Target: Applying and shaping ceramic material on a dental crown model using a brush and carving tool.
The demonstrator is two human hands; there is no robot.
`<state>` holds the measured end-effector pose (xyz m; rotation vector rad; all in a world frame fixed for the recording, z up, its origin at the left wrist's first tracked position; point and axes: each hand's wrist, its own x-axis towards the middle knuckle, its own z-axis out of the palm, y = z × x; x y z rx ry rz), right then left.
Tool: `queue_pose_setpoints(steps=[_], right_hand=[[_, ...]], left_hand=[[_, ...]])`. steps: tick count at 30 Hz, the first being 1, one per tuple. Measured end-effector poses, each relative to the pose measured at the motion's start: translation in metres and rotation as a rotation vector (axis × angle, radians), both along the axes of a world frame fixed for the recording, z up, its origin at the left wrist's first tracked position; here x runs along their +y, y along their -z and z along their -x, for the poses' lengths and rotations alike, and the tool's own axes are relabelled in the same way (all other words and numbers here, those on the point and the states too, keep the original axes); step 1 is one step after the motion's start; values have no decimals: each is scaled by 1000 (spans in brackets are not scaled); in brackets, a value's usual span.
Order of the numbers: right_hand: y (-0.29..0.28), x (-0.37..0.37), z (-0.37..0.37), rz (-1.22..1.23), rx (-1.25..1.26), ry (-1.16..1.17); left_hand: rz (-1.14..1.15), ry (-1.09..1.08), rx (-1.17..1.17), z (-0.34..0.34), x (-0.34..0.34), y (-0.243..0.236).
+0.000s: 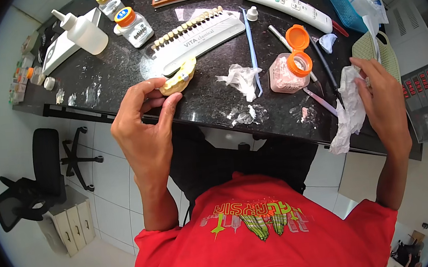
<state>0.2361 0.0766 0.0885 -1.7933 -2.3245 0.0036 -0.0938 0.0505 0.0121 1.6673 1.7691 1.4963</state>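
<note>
My left hand (141, 125) grips a yellowish dental cast (177, 82) between thumb and fingers at the counter's front edge. Just behind it lies a white shade guide (194, 44) with a row of tooth tabs. My right hand (381, 100) has its fingers closed on a long crumpled white tissue (349, 106) at the right. Between my hands are another crumpled tissue (240, 81), a long blue instrument (251, 46) and a pink powder jar (287, 76) with its orange lid (298, 37) flipped up. A slim pink-purple tool (320, 101) lies near the right hand.
The black counter (114, 81) also holds a squeeze bottle (90, 37), two orange-capped jars (136, 33), a remote (286, 6), a blue basket (341, 8) and a woven basket (387, 45). A device with red displays (424, 101) stands far right. An office chair (44, 156) is lower left.
</note>
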Motion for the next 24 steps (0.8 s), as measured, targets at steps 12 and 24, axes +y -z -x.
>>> queue_pose_setpoints(steps=[12,24], right_hand=[[-39,-37,-15,-230,-20,103],[-58,-49,-40,-445,253,140]], left_hand=[[-252,-103,-178,-12,-23,-6],[-404,659,-243,-127,-39,-3]])
